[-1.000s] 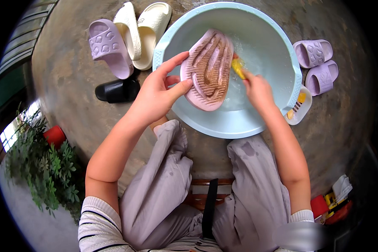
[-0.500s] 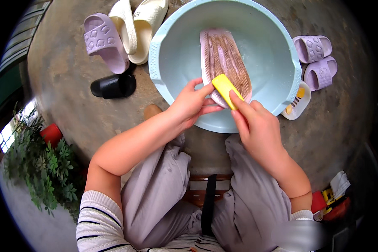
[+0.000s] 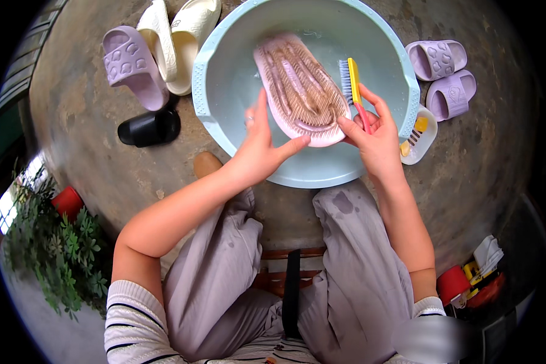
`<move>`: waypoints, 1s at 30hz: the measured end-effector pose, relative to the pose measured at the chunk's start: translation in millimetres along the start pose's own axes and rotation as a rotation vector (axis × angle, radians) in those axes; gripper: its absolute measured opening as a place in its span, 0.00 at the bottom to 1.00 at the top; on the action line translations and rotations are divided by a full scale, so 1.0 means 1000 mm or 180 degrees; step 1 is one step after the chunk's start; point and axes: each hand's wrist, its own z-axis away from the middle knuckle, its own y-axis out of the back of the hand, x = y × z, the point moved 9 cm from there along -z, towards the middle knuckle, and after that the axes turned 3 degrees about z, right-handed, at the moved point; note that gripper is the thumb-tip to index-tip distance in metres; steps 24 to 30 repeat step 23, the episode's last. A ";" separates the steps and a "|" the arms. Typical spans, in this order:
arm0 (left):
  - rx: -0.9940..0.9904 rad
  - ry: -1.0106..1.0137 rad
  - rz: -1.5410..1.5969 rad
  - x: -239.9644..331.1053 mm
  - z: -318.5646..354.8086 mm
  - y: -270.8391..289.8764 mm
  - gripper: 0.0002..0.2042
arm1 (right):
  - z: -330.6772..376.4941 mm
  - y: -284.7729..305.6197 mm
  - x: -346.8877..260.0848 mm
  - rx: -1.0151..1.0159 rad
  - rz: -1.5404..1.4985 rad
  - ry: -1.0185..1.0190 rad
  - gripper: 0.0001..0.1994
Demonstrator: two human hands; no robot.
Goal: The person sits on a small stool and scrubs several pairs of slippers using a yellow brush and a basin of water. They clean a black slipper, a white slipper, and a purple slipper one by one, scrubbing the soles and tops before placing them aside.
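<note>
A pale lilac slipper (image 3: 306, 91) is held sole-up over the light blue basin (image 3: 209, 91), its ridged sole streaked with brown dirt. My right hand (image 3: 379, 130) pinches the heel edge and also grips the red handle of a scrubbing brush (image 3: 353, 85). The brush has a yellow back, and its bluish bristles face the slipper. My left hand (image 3: 261, 142) is spread beside the slipper's left edge, fingers stretched upward, thumb at the heel. Whether that thumb touches it is hard to tell.
Left of the basin lie a lilac slide (image 3: 136, 67), a pair of cream clogs (image 3: 191, 36) and a black slide (image 3: 150, 127). To the right are two lilac slides (image 3: 449, 94) and a white soap dish (image 3: 421, 142). A leafy plant (image 3: 73, 249) stands lower left.
The brush has come off the sole and turned upright at the slipper's right. My left hand has loosened from the slipper and spread, while my right hand now grips the heel too.
</note>
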 end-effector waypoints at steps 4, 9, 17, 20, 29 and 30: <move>-0.0251 -0.1752 -0.1864 0.049 -0.006 0.005 0.61 | 0.007 -0.001 -0.007 -0.0402 0.0326 0.0001 0.34; -0.1224 -0.2013 -0.2222 0.073 -0.029 0.001 0.61 | 0.013 -0.007 -0.062 -0.0931 0.0795 0.0495 0.36; -0.1562 -0.0884 -0.1111 0.067 -0.066 0.007 0.38 | -0.011 0.008 -0.110 -0.0851 0.1002 0.1232 0.36; -0.1368 -0.1088 -0.0951 0.072 -0.073 0.013 0.37 | -0.019 0.009 -0.128 -0.0421 0.1499 0.1766 0.30; -0.1305 -0.0095 0.0213 0.050 -0.080 0.010 0.35 | -0.024 0.017 -0.143 0.0167 0.1647 0.2531 0.28; -0.1305 -0.0095 0.0213 0.050 -0.080 0.010 0.35 | -0.024 0.017 -0.143 0.0167 0.1647 0.2531 0.28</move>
